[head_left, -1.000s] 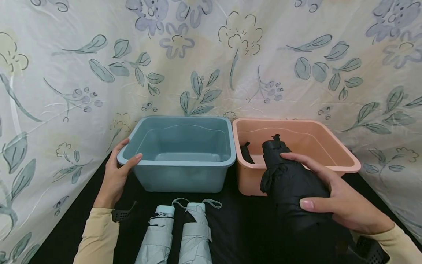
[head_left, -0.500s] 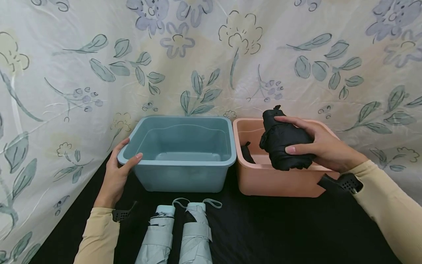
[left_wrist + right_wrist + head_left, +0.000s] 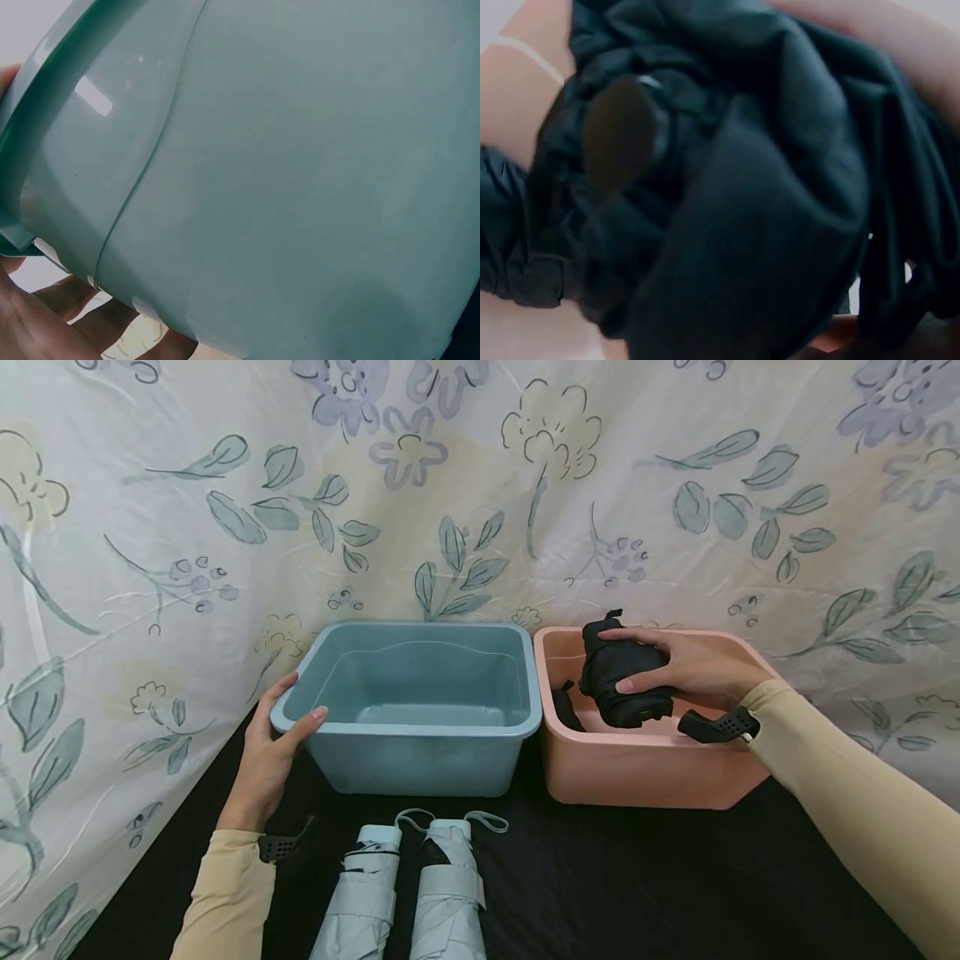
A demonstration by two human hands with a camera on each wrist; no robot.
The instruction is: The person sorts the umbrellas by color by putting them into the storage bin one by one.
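Observation:
At the near left corner of the blue plastic bin [image 3: 420, 731], my left hand [image 3: 262, 760] grips the rim, thumb on top. Its fingers lie along the bin's outer wall in the left wrist view. My right hand [image 3: 675, 668] holds a black folded umbrella [image 3: 622, 672] inside the mouth of the pink bin [image 3: 645, 768]. Dark bunched fabric of that umbrella [image 3: 750, 225] fills most of the right wrist view. A second black object [image 3: 566, 706], slim and fabric-like, lies in the pink bin's left end.
Two pale blue folded umbrellas [image 3: 448, 893] with wrist loops lie side by side in front of the blue bin. Black cloth [image 3: 637, 885] covers the table. A floral curtain [image 3: 480, 485] hangs right behind both bins.
My right hand has carried the black umbrella forward and left from in front of the pink bin, then down into its mouth. My left hand stays on the blue bin's rim.

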